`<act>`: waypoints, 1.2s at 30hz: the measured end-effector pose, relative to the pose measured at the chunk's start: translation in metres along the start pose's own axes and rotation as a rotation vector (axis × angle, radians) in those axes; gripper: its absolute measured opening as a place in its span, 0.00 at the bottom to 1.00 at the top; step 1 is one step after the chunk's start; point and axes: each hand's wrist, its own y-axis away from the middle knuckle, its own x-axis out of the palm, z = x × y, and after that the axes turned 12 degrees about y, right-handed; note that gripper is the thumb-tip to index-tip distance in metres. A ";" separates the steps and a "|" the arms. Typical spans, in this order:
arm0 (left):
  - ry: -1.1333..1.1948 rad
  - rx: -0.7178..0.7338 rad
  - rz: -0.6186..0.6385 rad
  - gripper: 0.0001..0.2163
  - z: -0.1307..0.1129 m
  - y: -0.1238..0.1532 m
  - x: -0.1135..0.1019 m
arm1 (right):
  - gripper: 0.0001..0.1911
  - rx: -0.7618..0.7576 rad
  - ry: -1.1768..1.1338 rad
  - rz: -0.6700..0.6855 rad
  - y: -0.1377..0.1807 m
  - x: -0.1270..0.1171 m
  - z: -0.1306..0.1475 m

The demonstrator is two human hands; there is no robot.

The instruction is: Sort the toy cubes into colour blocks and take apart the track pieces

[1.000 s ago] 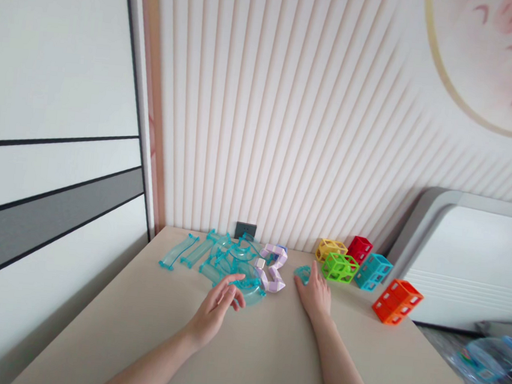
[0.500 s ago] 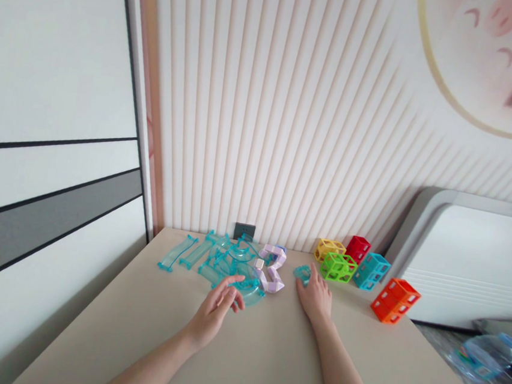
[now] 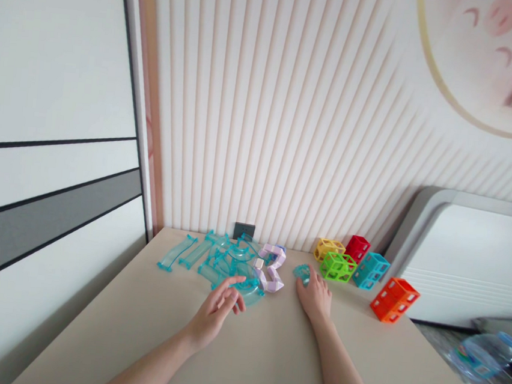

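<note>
My left hand [image 3: 217,312] is at the near side of a pile of clear teal track pieces [image 3: 196,252], its fingers loosely bent and apart, holding nothing. Part of a curved teal piece [image 3: 253,294] shows just beyond its fingertips. My right hand [image 3: 315,294] rests on the table with its thumb and index finger closed on a small clear teal piece [image 3: 301,271], partly hidden by the fingers. Between the hands and farther back lies a zigzag lilac-and-white toy [image 3: 274,272].
Hollow cube blocks stand at the right: yellow [image 3: 328,247], green [image 3: 338,267], red [image 3: 358,248], blue [image 3: 371,271] and orange [image 3: 394,301]. The beige table [image 3: 258,355] meets a ribbed wall [image 3: 262,126] with a dark socket [image 3: 244,231]. A plastic bottle [image 3: 482,355] is off the right edge.
My right index finger has bent down from a raised, stretched pose onto the small teal piece. My left hand has hardly moved.
</note>
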 end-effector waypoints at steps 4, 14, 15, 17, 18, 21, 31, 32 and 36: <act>0.007 -0.005 0.008 0.25 0.001 0.001 0.000 | 0.28 -0.003 -0.005 -0.002 0.000 0.000 0.000; 0.032 -0.030 0.046 0.25 0.000 0.002 0.000 | 0.28 -0.024 -0.007 0.013 0.001 0.000 0.001; 0.033 -0.029 0.047 0.25 0.001 0.002 0.000 | 0.28 -0.024 -0.009 0.014 0.001 0.000 0.001; 0.039 -0.030 0.044 0.25 0.001 0.002 -0.001 | 0.28 -0.021 -0.015 0.018 0.001 0.000 0.000; 0.045 -0.032 0.039 0.25 0.001 0.001 -0.001 | 0.28 -0.018 -0.018 0.019 0.000 0.001 0.000; 0.071 -0.034 0.021 0.26 -0.002 0.001 0.000 | 0.28 -0.011 -0.029 0.020 0.001 0.000 0.000; 0.063 -0.047 0.041 0.30 -0.005 0.001 0.003 | 0.27 -0.018 -0.036 0.036 0.004 -0.004 0.001; 0.065 -0.048 0.042 0.30 -0.005 0.001 0.004 | 0.27 -0.018 -0.036 0.035 0.004 -0.004 0.002; 0.069 -0.045 0.045 0.30 -0.006 0.002 0.004 | 0.27 -0.018 -0.031 0.034 0.003 -0.003 0.002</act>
